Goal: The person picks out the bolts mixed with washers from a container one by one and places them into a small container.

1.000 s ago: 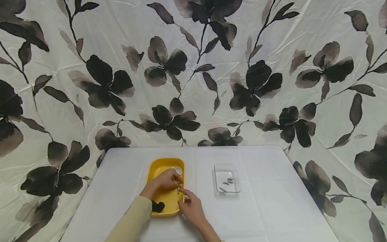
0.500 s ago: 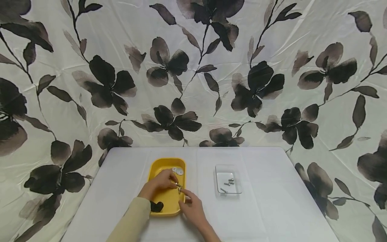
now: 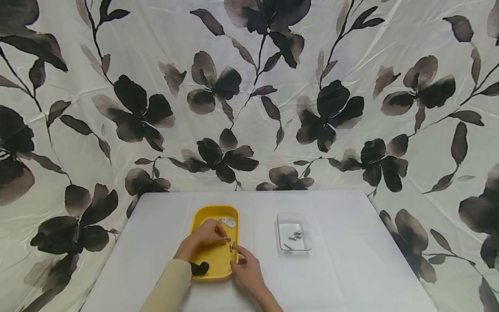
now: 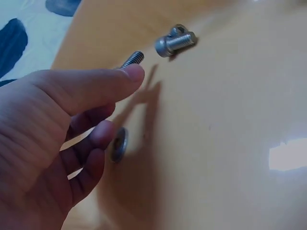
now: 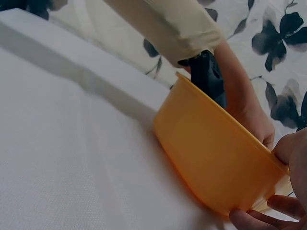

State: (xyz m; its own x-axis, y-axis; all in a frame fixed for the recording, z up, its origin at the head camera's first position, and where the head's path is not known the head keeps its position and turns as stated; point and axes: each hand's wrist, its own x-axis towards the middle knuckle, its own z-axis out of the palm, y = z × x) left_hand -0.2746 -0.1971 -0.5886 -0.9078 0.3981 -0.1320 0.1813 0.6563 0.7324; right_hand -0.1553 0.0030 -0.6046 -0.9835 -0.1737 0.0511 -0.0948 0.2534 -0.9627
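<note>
The left hand reaches into the yellow tray and pinches a small silver bolt between thumb and finger. That grip is clenched on the bolt. In the left wrist view the threaded end pokes out past the thumb tip and points up and to the right, toward the far wall of the tray. Its long axis runs on a slant, low at the hand and higher at the free end.

The right hand sits at the near right corner of the tray. Its fingers curl on the tray's rim, so this grip holds the tray. One finger points at a second bolt lying in the tray, but I cannot tell if it touches that bolt.

A short bolt with a round head lies on the tray floor just past the held bolt. A flat washer shows by the lower fingers. Two pale round discs lie at the far end of the tray, and a dark thing lies at the near end.

A clear tray stands apart to the right on the white surface, with a few bolts in it. I think the work is partway done: some bolts are in the clear tray, and some are left in the yellow one.
</note>
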